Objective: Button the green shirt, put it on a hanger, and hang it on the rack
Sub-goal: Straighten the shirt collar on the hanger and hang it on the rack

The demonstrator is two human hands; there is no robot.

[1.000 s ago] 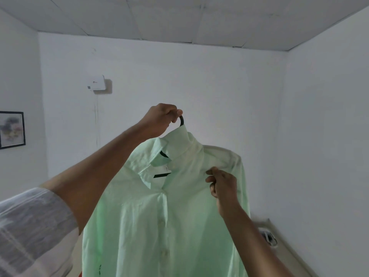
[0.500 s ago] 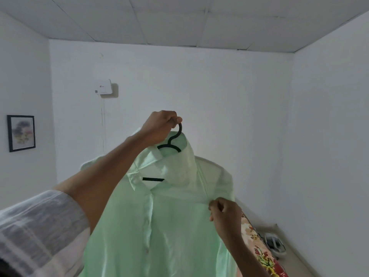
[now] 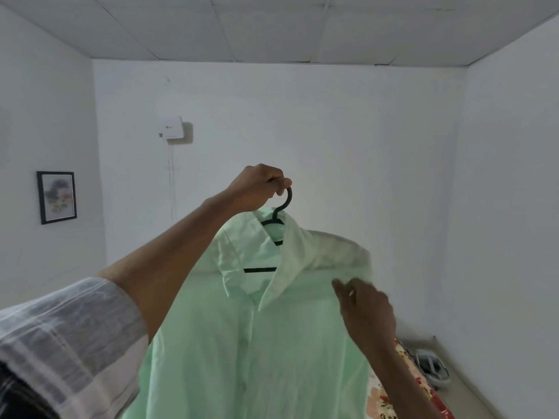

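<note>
Your left hand [image 3: 260,189] is raised at head height with its fingers curled round the hook of the black hanger [image 3: 279,211], gripping it from above. The green shirt [image 3: 242,343] hangs on that hanger directly below this hand, front facing you, collar spread open so the hanger's neck and crossbar show inside it. The placket runs down the middle; whether the buttons are done up is too blurred to tell. Your right hand [image 3: 364,309] is at the shirt's shoulder on your right, just below the seam, fingers bunched at the cloth; motion blur hides whether it pinches the fabric or only touches it. Behind the shirt: white wall, a small white box [image 3: 171,130] mounted high, a framed picture [image 3: 57,197] on the left wall, floral fabric [image 3: 393,397] low at right.
</note>
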